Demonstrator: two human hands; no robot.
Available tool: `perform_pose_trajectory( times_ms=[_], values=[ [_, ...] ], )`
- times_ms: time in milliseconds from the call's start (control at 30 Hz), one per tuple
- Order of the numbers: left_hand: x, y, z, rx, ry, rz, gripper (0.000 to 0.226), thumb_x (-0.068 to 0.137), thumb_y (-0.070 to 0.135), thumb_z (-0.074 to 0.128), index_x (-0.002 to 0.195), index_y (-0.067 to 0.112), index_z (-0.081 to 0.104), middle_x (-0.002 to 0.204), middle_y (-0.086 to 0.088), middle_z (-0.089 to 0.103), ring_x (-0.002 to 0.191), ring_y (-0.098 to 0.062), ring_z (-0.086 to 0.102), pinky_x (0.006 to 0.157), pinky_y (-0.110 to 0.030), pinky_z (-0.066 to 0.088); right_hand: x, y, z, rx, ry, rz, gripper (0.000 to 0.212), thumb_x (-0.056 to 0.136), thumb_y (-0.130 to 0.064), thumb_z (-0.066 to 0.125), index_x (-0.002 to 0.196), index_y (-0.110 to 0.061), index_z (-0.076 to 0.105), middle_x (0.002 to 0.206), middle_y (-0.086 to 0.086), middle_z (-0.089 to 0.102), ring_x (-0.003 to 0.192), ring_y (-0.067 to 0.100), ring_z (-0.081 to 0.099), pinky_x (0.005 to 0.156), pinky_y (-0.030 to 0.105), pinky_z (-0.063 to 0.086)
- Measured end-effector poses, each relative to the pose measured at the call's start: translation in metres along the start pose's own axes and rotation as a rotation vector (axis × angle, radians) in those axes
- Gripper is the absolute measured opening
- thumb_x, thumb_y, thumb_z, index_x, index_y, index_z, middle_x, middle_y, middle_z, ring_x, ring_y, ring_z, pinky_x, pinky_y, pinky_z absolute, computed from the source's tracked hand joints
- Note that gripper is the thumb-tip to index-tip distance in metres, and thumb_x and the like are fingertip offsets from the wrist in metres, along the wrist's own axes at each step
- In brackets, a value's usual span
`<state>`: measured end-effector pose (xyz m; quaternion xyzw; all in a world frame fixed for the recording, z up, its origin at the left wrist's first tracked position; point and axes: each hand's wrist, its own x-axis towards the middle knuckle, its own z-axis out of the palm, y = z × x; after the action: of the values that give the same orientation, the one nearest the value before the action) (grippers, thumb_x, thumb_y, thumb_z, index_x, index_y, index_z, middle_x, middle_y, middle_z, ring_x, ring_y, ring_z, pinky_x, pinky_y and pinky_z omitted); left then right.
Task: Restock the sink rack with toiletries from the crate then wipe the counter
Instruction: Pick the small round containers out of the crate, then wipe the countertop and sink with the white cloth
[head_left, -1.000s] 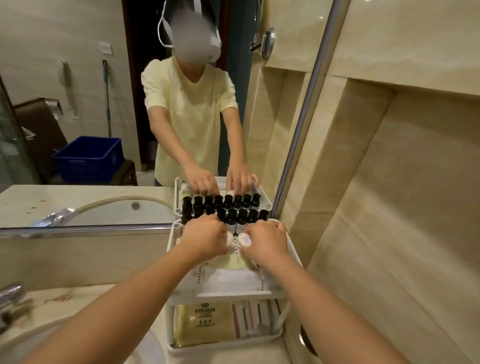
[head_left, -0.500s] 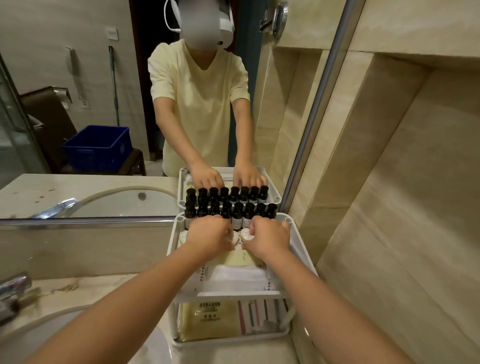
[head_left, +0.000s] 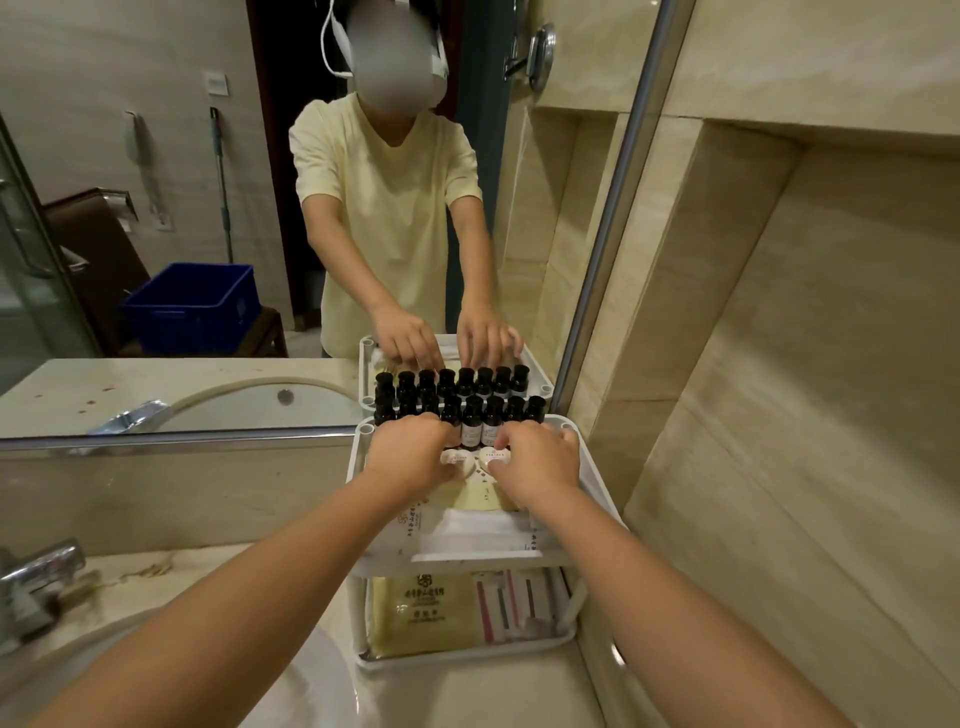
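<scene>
White packets (head_left: 456, 458) (head_left: 496, 455) in both curled hands (head_left: 410, 460) (head_left: 540, 462)

We see a warm, yellowish indoor light, moderate rather than bright, falling softly from above onto the beige stone-tile wall (head_left: 805, 415). A broad shadow sits under the ledge of its recess, and the lower shelf of the white plastic two-tier rack (head_left: 467, 561) lies in shade. Bright streaks glint on the chrome mirror frame (head_left: 605, 249) and the chrome tap (head_left: 36, 571). The wide lens tilts straight edges toward the borders and stretches the bare forearms (head_left: 218, 623). The print on the small white round jars (head_left: 496, 454) is too soft for us to read, and the doorway (head_left: 270, 156) reflected in the large wall mirror (head_left: 104, 78) is nearly black.
</scene>
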<state>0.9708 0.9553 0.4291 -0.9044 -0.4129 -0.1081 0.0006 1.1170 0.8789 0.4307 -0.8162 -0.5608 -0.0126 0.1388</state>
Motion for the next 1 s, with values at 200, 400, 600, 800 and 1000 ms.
perform_pose_trajectory(
  times_ms=[200,400,600,800,1000],
  values=[
    [-0.044,0.003,-0.023,-0.046,0.081,0.017,0.036,0.086,0.051,0.061,0.116,0.032,0.063,0.11,0.008,0.065,0.099,-0.015,0.063,0.076,-0.033,0.053,-0.042,-0.013,-0.019,0.029,0.082,-0.004,0.025,0.091,-0.036,0.057,0.115,-0.03,0.062,0.119,-0.009,0.062,0.119,0.017,0.051,0.115,0.044,0.022],
    [-0.101,0.005,-0.048,-0.096,0.14,0.069,0.038,0.086,0.049,0.063,0.12,0.032,0.061,0.116,0.012,0.064,0.107,-0.012,0.06,0.076,-0.029,0.049,-0.101,-0.032,-0.038,0.025,0.096,0.003,0.027,0.09,-0.033,0.055,0.115,-0.029,0.062,0.123,-0.006,0.061,0.12,0.019,0.049,0.104,0.04,0.028],
    [-0.161,0.016,-0.059,-0.102,0.154,0.153,0.041,0.087,0.049,0.064,0.124,0.032,0.06,0.118,0.01,0.062,0.111,-0.013,0.056,0.082,-0.031,0.05,-0.164,-0.044,-0.044,0.0,0.097,0.013,0.031,0.089,-0.033,0.056,0.119,-0.028,0.062,0.121,-0.004,0.062,0.118,0.021,0.05,0.099,0.039,0.033],
    [-0.218,0.035,-0.04,-0.142,0.082,0.227,0.042,0.086,0.045,0.065,0.124,0.03,0.06,0.121,0.007,0.061,0.11,-0.016,0.056,0.087,-0.034,0.049,-0.235,-0.044,-0.034,-0.054,0.076,0.062,0.034,0.089,-0.036,0.056,0.121,-0.027,0.062,0.118,-0.003,0.064,0.113,0.023,0.054,0.095,0.039,0.038],
    [-0.267,0.054,-0.009,-0.143,0.023,0.282,0.042,0.083,0.048,0.066,0.12,0.03,0.061,0.118,0.009,0.062,0.109,-0.016,0.057,0.079,-0.031,0.048,-0.3,-0.034,-0.016,-0.074,0.013,0.133,0.031,0.09,-0.034,0.054,0.12,-0.028,0.06,0.118,-0.004,0.064,0.114,0.022,0.054,0.096,0.039,0.039]
  ],
)
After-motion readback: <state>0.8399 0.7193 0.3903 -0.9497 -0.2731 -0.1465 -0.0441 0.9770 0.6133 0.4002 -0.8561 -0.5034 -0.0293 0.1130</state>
